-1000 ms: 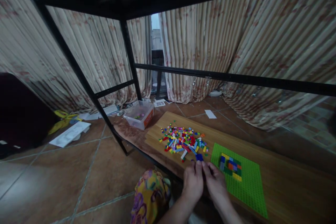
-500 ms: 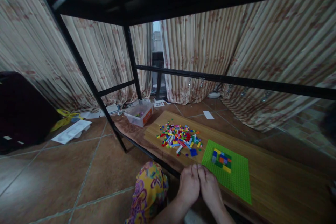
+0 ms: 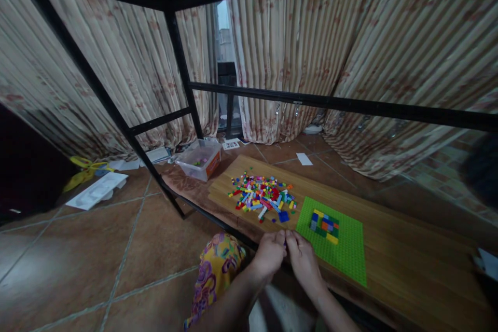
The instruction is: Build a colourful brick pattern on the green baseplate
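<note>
From my remote seat I judged the build to be in its early part. On the green baseplate point(image 3: 342, 246), lying right of centre in the lower half of the frame, only a small block of coloured bricks point(image 3: 324, 222) had been pressed on near its upper left corner; most of the studded surface was bare. The loose brick pile point(image 3: 262, 198) sat just left of the plate on the wooden board point(image 3: 408, 264), with plenty unplaced, a dark blue brick point(image 3: 284, 216) lying at the pile's near edge.

Low in the centre of the frame, both hands were drawn together at the board's near edge. The left hand point(image 3: 269, 255) and the right hand point(image 3: 301, 259) met fingertip to fingertip, fingers curled inward and pinched on something small and purplish between them point(image 3: 285, 244); I could not tell what the piece was, nor which hand bore it. Both forearms rose from the bottom edge, wrists angled toward each other.

A clear plastic tub point(image 3: 199, 158) stood left of centre, beyond the pile.
</note>
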{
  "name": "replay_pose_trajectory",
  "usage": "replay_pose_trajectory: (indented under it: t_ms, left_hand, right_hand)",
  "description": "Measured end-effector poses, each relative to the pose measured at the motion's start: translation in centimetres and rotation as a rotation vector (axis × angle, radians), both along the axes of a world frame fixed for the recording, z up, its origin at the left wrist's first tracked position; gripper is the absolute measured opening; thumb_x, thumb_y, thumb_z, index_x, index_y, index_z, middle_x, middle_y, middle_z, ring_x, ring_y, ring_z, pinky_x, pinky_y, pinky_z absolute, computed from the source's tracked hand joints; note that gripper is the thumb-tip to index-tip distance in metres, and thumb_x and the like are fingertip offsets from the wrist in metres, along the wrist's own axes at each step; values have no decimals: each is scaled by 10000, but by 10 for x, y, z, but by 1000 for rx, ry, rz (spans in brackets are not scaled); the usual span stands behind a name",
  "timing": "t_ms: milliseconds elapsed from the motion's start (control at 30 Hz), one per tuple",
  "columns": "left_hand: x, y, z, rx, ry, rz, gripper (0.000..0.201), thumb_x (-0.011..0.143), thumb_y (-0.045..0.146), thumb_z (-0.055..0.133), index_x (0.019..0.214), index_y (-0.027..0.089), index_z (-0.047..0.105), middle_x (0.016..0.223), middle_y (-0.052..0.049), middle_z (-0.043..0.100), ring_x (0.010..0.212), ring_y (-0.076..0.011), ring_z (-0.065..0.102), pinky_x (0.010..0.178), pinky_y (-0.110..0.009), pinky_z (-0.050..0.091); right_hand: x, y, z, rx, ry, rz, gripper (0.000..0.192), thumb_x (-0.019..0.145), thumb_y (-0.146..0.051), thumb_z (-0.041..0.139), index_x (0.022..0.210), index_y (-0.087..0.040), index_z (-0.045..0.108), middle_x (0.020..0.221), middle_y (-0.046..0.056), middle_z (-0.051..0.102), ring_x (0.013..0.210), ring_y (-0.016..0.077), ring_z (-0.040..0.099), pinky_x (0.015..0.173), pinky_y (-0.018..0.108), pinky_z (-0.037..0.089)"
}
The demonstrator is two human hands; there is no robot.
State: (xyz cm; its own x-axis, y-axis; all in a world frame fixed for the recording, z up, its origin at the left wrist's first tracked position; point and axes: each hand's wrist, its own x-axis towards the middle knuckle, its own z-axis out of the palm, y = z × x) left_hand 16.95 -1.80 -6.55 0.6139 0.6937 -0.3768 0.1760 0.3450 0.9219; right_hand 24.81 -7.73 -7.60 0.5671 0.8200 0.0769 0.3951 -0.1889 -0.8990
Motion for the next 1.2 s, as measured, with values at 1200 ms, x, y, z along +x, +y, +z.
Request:
replay_pose_trajectory:
  t_ms: [1200]
  left_hand:
    - [30, 142, -22, 921, 914, -199, 364, 929, 414, 361, 1030, 149, 590, 872, -133, 700, 860, -258, 670, 704, -309, 465]
  right_hand:
    - [74, 113, -16, -619, -764, 41, 342, 960, -424, 351, 964, -189, 600, 947, 89, 701, 825, 210, 674, 664, 278, 435]
